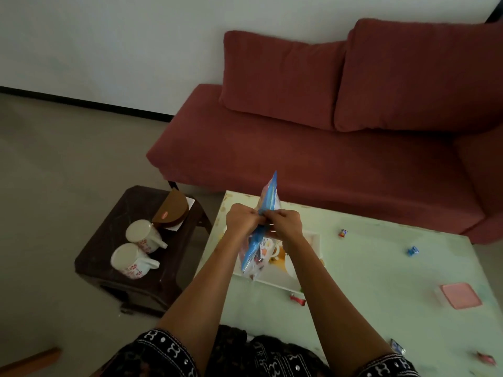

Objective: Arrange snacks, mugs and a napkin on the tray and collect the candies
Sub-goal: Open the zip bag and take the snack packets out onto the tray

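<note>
A blue and white snack packet (268, 198) is held up edge-on above the white tray (313, 238) on the pale green table (381, 268). My left hand (241, 217) and my right hand (284, 221) both pinch the packet's edge, close together. Under my hands the tray holds something orange and white, partly hidden. Two white floral mugs (144, 236) (130, 261) stand on the dark stool (109, 240) at the left. Wrapped candies lie scattered on the table: a red one (343, 233), a blue one (413, 251), and a red one (297, 299) by the tray's near edge.
A brown folded packet (171, 210) sits at the back of the stool. A pink lidded box (460, 295) rests on the table's right side, with more candies (397, 346) near the front edge. A dark red sofa (326, 148) stands behind the table.
</note>
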{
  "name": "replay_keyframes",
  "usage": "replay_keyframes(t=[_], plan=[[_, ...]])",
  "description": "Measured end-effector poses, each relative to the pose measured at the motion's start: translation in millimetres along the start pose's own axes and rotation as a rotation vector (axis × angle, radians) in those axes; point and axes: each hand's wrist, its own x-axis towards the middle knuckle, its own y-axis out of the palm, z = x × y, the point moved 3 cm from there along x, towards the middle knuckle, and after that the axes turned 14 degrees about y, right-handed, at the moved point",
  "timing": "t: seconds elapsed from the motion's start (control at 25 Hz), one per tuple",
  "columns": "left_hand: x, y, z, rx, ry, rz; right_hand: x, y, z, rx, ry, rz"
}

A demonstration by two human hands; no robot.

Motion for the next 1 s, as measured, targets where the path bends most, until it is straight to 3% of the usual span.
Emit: replay_keyframes(t=[0.2, 0.36, 0.56, 0.76, 0.88, 1.0], plan=[[-0.7, 1.1, 12.5, -0.161, -0.06, 0.004, 0.1, -9.9, 1.3, -0.211, -0.151, -0.103], [-21.4, 17.5, 5.6, 0.203, 0.141, -0.158, -7.5, -4.0, 2.0, -0.599, -0.288, -0.289], [-28.1, 18.1, 0.2, 0.378, 0.298, -0.218, -8.1, -4.6, -8.1, -0.853, -0.297, -0.417], [-29.2, 3.0, 6.1, 0.458, 0.467, -0.227, -0.3, -28.5, -9.8, -0.852, -0.292, -0.499], [-20.1, -20.1, 14.8, 0.562, 0.468, -0.188, 11.6, -64.5, -11.6, -0.84, -0.113, -0.597], [-13.8, -28.6, 20.9, 0.595, 0.467, -0.099, 15.7, -76.0, -16.8, -0.731, -0.017, -0.587]])
